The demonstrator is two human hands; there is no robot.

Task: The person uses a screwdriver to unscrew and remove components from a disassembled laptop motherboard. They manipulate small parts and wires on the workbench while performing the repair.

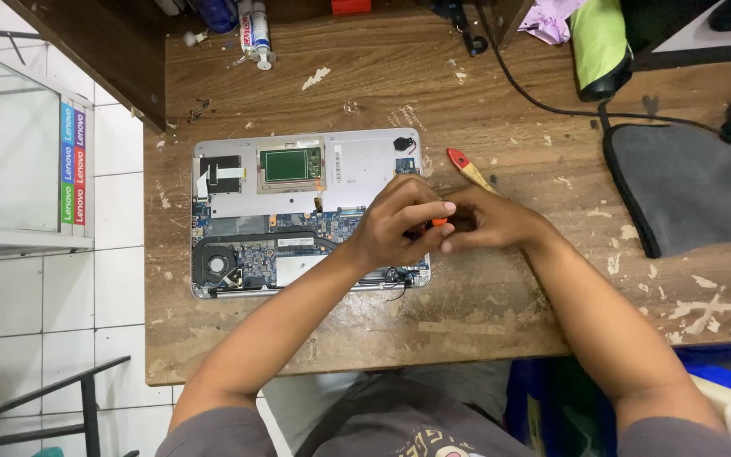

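Two hands [442,224] clasped around orange tool [438,222] over opened laptop [298,211].

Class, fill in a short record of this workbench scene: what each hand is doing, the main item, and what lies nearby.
Left hand: over the opened laptop, fingers closed on a small orange tool
Right hand: meets the left hand at the tool
Laptop: cover off, fan and boards showing
Nearby: brush, grey mat, black cable
Surface: worn wooden desk

The hands [446,224] met over the opened laptop's [298,216] right edge; the brush [467,169] lay right of it, the tube [257,34] behind it.
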